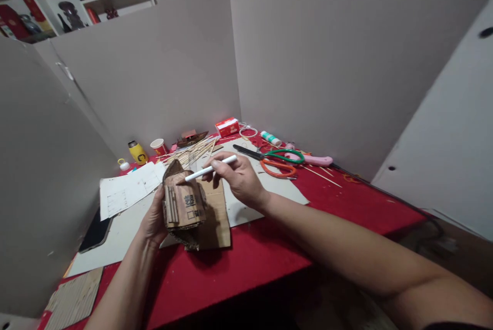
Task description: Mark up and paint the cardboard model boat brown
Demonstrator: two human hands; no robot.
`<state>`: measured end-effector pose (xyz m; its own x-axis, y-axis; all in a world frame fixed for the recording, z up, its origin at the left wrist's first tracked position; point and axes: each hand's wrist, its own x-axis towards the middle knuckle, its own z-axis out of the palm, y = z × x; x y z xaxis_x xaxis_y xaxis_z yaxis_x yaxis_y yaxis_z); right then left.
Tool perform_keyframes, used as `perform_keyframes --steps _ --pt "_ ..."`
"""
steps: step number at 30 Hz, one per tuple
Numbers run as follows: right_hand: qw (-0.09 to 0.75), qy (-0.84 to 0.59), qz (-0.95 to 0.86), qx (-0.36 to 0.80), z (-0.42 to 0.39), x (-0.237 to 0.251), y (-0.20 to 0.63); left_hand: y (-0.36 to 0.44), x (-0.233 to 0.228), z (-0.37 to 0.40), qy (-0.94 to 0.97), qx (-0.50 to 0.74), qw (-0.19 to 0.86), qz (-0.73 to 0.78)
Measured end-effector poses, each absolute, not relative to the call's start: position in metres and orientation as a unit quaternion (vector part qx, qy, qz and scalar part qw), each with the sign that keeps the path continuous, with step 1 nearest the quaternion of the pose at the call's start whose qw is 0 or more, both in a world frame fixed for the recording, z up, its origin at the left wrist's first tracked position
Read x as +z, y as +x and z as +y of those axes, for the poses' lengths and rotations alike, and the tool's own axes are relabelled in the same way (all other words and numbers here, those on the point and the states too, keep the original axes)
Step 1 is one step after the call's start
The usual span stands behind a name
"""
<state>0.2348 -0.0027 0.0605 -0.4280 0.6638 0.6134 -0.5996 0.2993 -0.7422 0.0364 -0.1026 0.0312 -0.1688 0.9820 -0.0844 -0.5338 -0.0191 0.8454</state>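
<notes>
My left hand [153, 217] grips the left side of a small cardboard model [194, 201], holding it above the front part of the table. Dark printed characters show on its face, and thin strips run along its left part. Between the fingers of my right hand [241, 181] is a white pen [210, 169], slanting down to the left. Its lower end is at the model's upper surface; whether it touches I cannot tell. A flat piece of cardboard [219, 217] lies beneath and to the right of the model.
Scissors with green and orange handles [279, 160] lie right of my right hand. Thin wooden sticks [188, 155], a paper cup [157, 146] and a yellow bottle [137, 152] are behind. Printed paper [127, 194], a phone [96, 231] and corrugated cardboard [75, 299] are at left.
</notes>
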Motion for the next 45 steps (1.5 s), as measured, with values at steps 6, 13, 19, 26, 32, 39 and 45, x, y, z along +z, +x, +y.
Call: perform_keyframes --steps 6,13,19,26,32,39,45 --pt "0.441 -0.009 -0.626 0.643 0.001 0.060 0.230 0.025 0.034 -0.099 0.256 0.655 0.609 0.367" --pt "0.451 -0.006 -0.620 0.642 0.004 0.061 0.231 0.036 0.039 -0.099 0.239 0.684 0.568 0.391" --pt "0.475 -0.010 -0.608 0.637 0.005 0.057 0.235 0.045 0.037 -0.098 0.254 0.689 0.551 0.396" --pt "0.488 -0.016 -0.614 0.621 0.001 0.056 0.235 0.046 0.036 -0.100 0.276 0.680 0.558 0.387" --pt "0.420 0.008 -0.636 0.648 0.004 0.057 0.234 0.046 0.038 -0.099 0.270 0.682 0.553 0.395" --pt "0.500 -0.018 -0.630 0.594 0.004 0.060 0.236 0.049 0.037 -0.099 0.286 0.682 0.547 0.392" --pt "0.458 0.001 -0.641 0.616 0.005 0.059 0.236 0.048 0.038 -0.100 0.274 0.673 0.557 0.402"
